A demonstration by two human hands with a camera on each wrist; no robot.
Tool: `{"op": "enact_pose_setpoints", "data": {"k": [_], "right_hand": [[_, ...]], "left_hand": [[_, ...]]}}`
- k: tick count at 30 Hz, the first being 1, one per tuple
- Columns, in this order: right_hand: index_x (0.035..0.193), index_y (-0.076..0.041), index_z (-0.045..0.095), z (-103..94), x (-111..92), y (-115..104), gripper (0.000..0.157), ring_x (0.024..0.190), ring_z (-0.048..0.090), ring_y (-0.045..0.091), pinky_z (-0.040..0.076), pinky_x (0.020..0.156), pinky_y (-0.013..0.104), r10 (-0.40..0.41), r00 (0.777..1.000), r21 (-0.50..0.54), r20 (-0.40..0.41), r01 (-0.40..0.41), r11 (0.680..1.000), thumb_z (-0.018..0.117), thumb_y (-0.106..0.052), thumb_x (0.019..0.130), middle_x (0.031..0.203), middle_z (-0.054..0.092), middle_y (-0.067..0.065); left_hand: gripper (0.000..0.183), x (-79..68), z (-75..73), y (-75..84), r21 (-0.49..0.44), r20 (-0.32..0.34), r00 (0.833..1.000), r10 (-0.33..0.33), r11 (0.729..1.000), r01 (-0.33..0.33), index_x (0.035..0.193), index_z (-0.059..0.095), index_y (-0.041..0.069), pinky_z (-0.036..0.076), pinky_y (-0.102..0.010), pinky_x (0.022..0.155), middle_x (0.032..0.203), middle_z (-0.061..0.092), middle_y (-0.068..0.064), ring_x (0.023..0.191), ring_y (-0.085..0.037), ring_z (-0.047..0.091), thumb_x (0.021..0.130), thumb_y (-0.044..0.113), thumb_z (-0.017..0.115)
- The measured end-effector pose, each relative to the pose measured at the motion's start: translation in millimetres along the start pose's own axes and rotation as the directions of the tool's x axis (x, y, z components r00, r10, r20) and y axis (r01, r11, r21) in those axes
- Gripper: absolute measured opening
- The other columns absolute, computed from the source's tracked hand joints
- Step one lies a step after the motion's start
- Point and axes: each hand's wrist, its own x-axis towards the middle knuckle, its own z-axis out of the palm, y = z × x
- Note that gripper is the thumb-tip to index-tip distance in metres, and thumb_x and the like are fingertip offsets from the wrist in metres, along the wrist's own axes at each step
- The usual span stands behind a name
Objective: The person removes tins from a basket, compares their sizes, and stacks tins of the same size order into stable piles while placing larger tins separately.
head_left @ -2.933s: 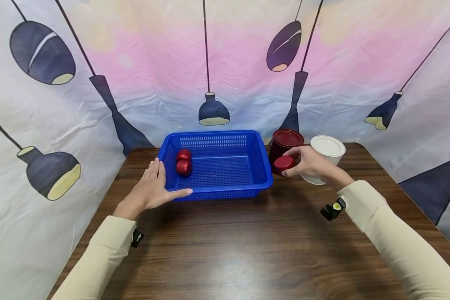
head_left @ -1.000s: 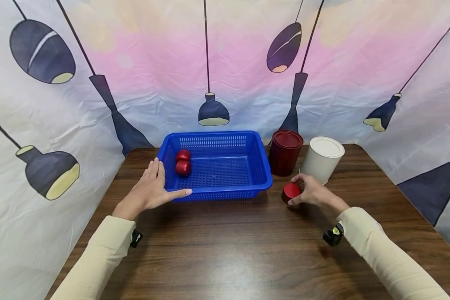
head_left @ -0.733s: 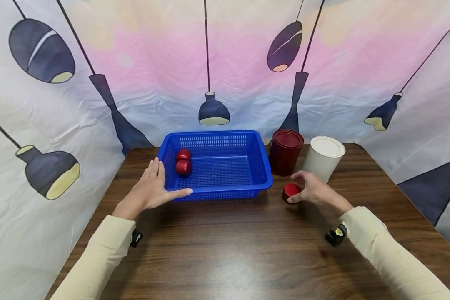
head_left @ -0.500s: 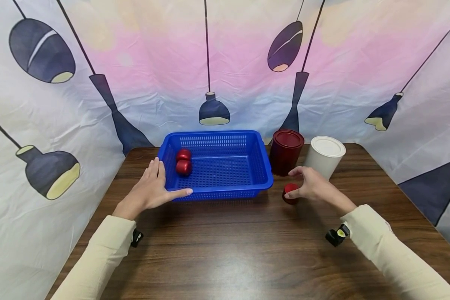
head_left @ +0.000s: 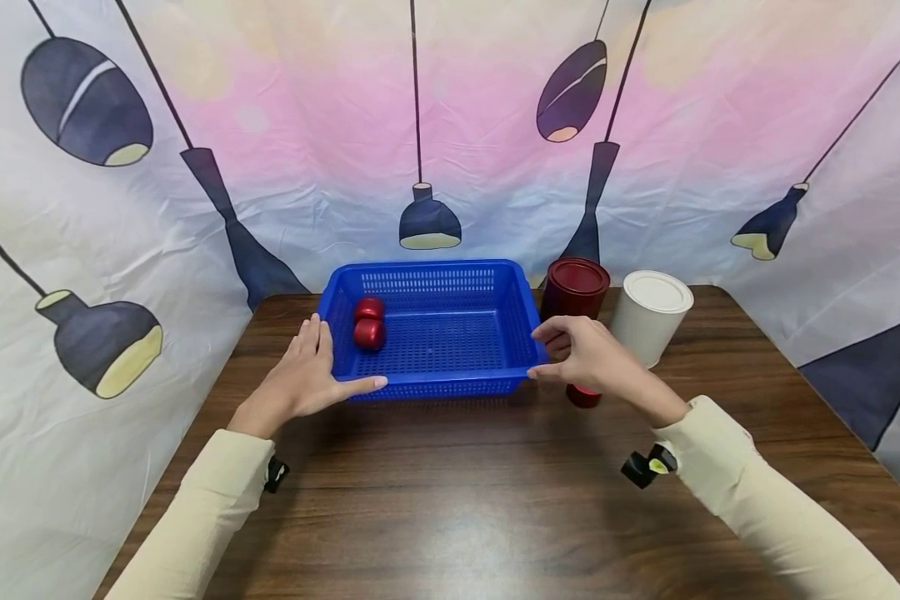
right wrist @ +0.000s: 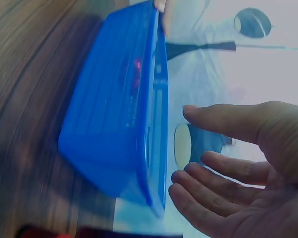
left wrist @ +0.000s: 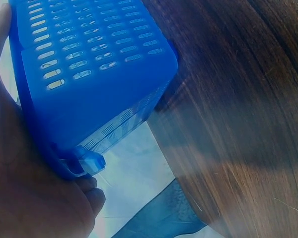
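My left hand lies with straight fingers along the left rim and thumb on the front rim of the blue plastic basket. In the left wrist view, the palm is against the basket's rim. Two shiny red rounded pieces sit inside the basket at its left. My right hand hovers at the basket's right front corner, thumb and fingers apart, holding nothing. The right wrist view shows its fingers spread beside the rim. Below that hand stands a small red cylinder on the table, partly hidden by it.
A dark red lidded can stands right of the basket, partly covered by my right hand. Beside it is a white lidded can. A printed cloth hangs behind the wooden table.
My right hand brought the small red cylinder down from in front of the dark red can to the table, let it go, then moved left to the basket's corner. The left hand stayed put.
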Motion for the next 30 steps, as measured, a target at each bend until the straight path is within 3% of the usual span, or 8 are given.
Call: {"op": "enact_pose_setpoints", "data": {"k": [10,21,30], "right_hand": [[0.117,-0.002,0.069,29.7,26,-34,0.043,0.101,0.071,0.027,0.059,0.087,0.041,-0.079,0.996,0.017,0.029,0.078,0.997,0.087,-0.020,0.082,0.115,0.072,0.013],[0.123,-0.004,0.067,73.6,84,-78,0.050,0.102,0.069,0.021,0.058,0.086,0.034,-0.043,0.990,-0.010,0.131,0.044,0.999,0.087,-0.026,0.082,0.120,0.069,0.009],[0.125,-0.003,0.066,101.3,121,-100,0.055,0.113,0.063,0.022,0.054,0.096,0.037,0.013,0.974,-0.044,0.227,-0.003,0.999,0.087,-0.029,0.082,0.123,0.067,0.009]], "left_hand": [[0.141,0.5,-1.5,2.7,0.002,-0.009,1.000,0.003,1.000,-0.003,0.156,-0.004,-0.011,0.005,-0.066,0.118,0.164,-0.013,-0.029,0.151,-0.048,-0.010,0.075,0.092,0.049],[0.140,0.4,1.1,1.6,-0.003,-0.018,1.000,-0.006,1.000,0.005,0.156,-0.001,-0.012,0.006,-0.069,0.116,0.164,-0.011,-0.030,0.150,-0.051,-0.008,0.076,0.091,0.049],[0.139,1.2,1.7,0.0,-0.007,-0.016,1.000,0.008,1.000,-0.008,0.156,-0.001,-0.012,0.005,-0.068,0.116,0.163,-0.012,-0.031,0.149,-0.052,-0.010,0.076,0.091,0.049]]}}
